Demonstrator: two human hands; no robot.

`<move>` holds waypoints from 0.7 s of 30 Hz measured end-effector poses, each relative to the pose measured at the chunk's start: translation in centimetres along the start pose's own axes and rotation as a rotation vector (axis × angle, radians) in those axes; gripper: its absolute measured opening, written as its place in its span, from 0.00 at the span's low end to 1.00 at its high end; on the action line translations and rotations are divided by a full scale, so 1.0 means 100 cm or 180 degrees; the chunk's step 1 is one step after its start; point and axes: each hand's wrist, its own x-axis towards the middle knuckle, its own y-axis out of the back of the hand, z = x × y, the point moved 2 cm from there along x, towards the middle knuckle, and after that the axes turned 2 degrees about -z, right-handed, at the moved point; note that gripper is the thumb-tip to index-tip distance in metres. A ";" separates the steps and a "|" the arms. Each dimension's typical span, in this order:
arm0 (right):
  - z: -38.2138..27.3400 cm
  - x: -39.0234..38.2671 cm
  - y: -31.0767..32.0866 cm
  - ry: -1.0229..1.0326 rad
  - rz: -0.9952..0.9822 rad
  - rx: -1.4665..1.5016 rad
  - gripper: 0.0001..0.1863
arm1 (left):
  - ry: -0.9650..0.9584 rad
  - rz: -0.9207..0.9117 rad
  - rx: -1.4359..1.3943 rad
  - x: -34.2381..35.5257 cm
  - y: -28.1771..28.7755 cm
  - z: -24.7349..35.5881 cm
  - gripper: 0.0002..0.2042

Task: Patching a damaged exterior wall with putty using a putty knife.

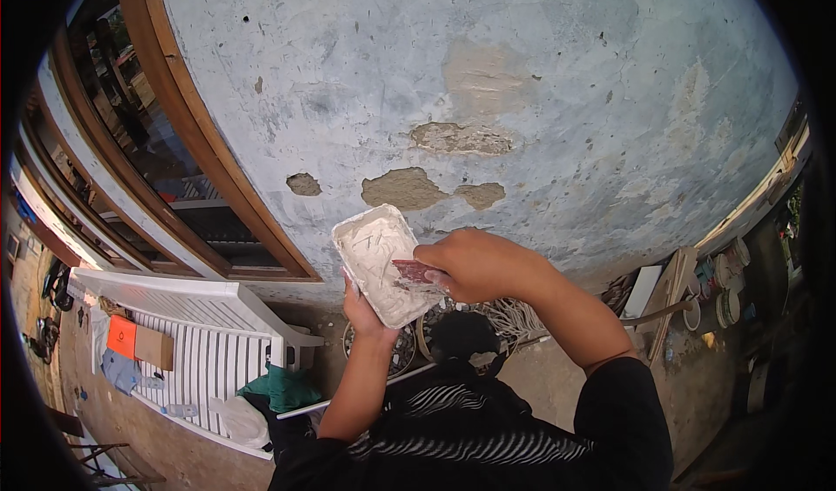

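Clearly, the shallow white tray [394, 323] is at the centre of our scene, a little below the middle of the frame, and it is full of pale paste [374, 245]. We see it turned slantwise, with its open side toward our eyes, perhaps so that the paste is easy to reach. Our left grip [363, 311] supports it from the lower left side; it is partly closed around the tray, but some fingers are hidden behind, so we cannot tell how firmly they press. Our right grip [470, 265] is folded tightly on a dark red scraper [409, 271], whose blade lies over the paste; the handle is mostly covered by the hand. Such a division seems sensible: one side carries the weight, and the other remains free to work the tool.

Just above the tray in the frame is the bluish wall [348, 73], with bare rough patches [403, 188]; by holding the tray near it, we probably keep the reach short. At the lower left, the white slatted worktop [209, 360] bears an orange box [121, 336] and green cloth [287, 389], apparently put aside. Buckets [727, 306] are gathered at the right.
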 end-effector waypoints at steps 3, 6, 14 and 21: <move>0.011 -0.005 0.016 0.0045 0.0244 0.0134 0.11 | 0.0087 -0.0075 -0.0035 -0.001 -0.001 0.003 0.30; 0.011 -0.004 0.018 -0.0015 0.0319 0.0099 0.11 | 0.0256 -0.0060 0.0037 0.000 -0.004 0.002 0.29; 0.028 0.003 -0.009 -0.0018 -0.0458 0.0350 0.13 | 0.0408 0.0048 0.0186 0.001 0.001 -0.006 0.30; 0.072 0.011 -0.034 0.0189 -0.0899 0.2523 0.14 | 0.0641 0.0100 0.0255 -0.002 0.002 -0.010 0.30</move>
